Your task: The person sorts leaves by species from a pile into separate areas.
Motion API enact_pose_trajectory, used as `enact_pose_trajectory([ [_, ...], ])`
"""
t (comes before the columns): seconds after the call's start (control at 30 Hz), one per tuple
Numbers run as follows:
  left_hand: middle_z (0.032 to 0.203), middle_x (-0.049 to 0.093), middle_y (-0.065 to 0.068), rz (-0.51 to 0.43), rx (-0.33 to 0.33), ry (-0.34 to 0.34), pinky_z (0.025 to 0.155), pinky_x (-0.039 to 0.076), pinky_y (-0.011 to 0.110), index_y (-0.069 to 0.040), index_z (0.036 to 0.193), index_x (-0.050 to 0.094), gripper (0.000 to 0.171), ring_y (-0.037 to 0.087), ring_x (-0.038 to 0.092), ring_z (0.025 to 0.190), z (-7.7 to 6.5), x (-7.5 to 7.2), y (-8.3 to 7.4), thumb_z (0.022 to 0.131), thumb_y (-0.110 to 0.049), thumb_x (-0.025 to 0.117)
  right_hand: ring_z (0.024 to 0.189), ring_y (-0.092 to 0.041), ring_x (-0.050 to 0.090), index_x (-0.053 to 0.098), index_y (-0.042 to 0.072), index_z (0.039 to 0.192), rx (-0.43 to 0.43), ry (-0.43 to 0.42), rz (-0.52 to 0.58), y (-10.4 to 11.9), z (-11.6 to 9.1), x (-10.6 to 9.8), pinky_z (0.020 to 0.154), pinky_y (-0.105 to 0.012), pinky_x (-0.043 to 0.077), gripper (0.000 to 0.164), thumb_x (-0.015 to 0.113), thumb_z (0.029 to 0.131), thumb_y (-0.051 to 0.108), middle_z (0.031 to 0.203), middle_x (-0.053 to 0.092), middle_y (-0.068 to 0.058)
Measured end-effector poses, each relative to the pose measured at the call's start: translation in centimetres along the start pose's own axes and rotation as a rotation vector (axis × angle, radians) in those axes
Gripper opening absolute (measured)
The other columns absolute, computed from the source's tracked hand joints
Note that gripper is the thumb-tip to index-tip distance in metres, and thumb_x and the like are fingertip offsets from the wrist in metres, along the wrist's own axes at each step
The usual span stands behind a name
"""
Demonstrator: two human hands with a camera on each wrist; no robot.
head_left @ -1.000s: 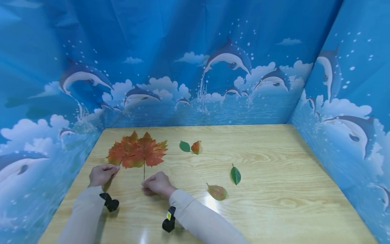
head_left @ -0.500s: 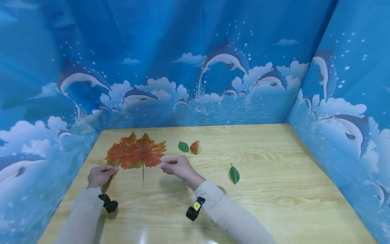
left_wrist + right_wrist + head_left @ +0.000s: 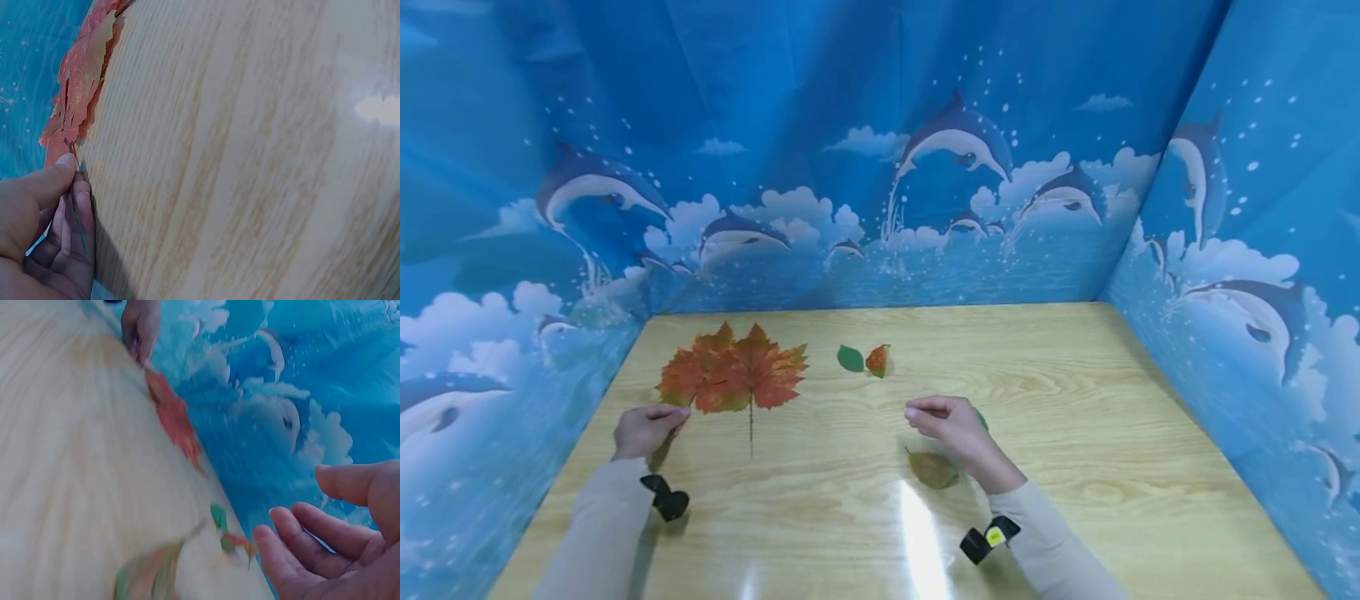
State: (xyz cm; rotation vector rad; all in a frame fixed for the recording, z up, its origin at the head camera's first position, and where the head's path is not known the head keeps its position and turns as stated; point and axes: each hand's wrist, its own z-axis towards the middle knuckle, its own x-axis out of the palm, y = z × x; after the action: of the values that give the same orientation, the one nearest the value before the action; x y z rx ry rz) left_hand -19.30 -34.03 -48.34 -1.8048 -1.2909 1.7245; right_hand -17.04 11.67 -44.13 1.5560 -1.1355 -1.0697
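My left hand [image 3: 643, 432] pinches the thin stem [image 3: 79, 226] of a red-orange maple leaf [image 3: 679, 379] between thumb and fingers. Overlapping that one on the right is another maple leaf [image 3: 769, 371], its stem lying bare on the table. My right hand [image 3: 958, 433] is over the right half of the table, holding nothing, with a gap between thumb and loosely bent fingers in the right wrist view. Just below it lies a brownish-green oval leaf [image 3: 932, 472]. Most of a green leaf [image 3: 982, 419] is hidden behind this hand.
Farther back on the wood-grain table [image 3: 1075, 375] lie a small green leaf [image 3: 850, 358] and a small red-orange leaf [image 3: 877, 361], side by side. A blue curtain [image 3: 820, 100] printed with dolphins closes off the back and both sides.
My right hand has left the right maple leaf's stem and moved rightward across the table to the oval leaf. The left hand stays on its stem.
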Motion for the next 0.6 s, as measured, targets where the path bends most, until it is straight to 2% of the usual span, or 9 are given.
enact_pose_trajectory([
  [0.13,0.071,0.070,-0.006,0.002,-0.005,-0.010,0.077,0.047,0.032,0.003,0.100,0.073,0.036,-0.001,0.056,0.063,-0.1,0.1,-0.2,0.087,-0.031,0.069,0.103,-0.024,0.063,0.065,-0.002,0.116,0.005,-0.089,-0.096,-1.8,-1.6,-1.6,0.092,-0.038,0.051,0.033,0.066,0.091,0.020,0.110,0.068,-0.010],
  [0.23,0.071,0.070,-0.005,0.006,-0.004,-0.022,0.073,0.046,0.028,0.004,0.101,0.072,0.036,-0.001,0.056,0.063,-0.3,0.1,-0.3,0.088,-0.029,0.069,0.104,-0.024,0.063,0.065,-0.001,0.115,0.020,-0.122,-0.128,-3.0,-2.7,-2.3,0.094,-0.040,0.050,0.032,0.066,0.091,0.020,0.111,0.068,-0.009],
  [0.3,0.071,0.071,-0.003,0.006,-0.003,-0.027,0.073,0.046,0.029,0.005,0.101,0.071,0.036,0.000,0.056,0.062,-0.3,0.1,-0.4,0.087,-0.029,0.070,0.103,-0.023,0.064,0.065,-0.001,0.114,0.024,-0.140,-0.144,-3.7,-3.2,-2.6,0.093,-0.039,0.051,0.031,0.067,0.090,0.018,0.110,0.069,-0.009],
  [0.4,0.071,0.070,-0.003,-0.006,-0.008,-0.031,0.079,0.047,0.036,0.005,0.102,0.071,0.037,0.000,0.056,0.062,-0.3,0.2,-0.3,0.087,-0.029,0.070,0.095,-0.022,0.066,0.066,-0.002,0.112,0.028,-0.167,-0.173,-4.7,-3.6,-2.8,0.084,-0.035,0.055,0.030,0.069,0.088,0.016,0.106,0.070,-0.009],
  [0.6,0.069,0.070,-0.003,0.004,0.000,-0.052,0.093,0.043,0.050,0.004,0.097,0.073,0.035,0.001,0.054,0.065,-0.3,0.3,-0.1,0.086,-0.030,0.071,0.081,-0.016,0.065,0.067,0.000,0.109,0.034,-0.187,-0.319,-6.0,-4.2,-3.1,0.071,-0.029,0.056,0.030,0.072,0.086,0.019,0.095,0.069,-0.005],
])
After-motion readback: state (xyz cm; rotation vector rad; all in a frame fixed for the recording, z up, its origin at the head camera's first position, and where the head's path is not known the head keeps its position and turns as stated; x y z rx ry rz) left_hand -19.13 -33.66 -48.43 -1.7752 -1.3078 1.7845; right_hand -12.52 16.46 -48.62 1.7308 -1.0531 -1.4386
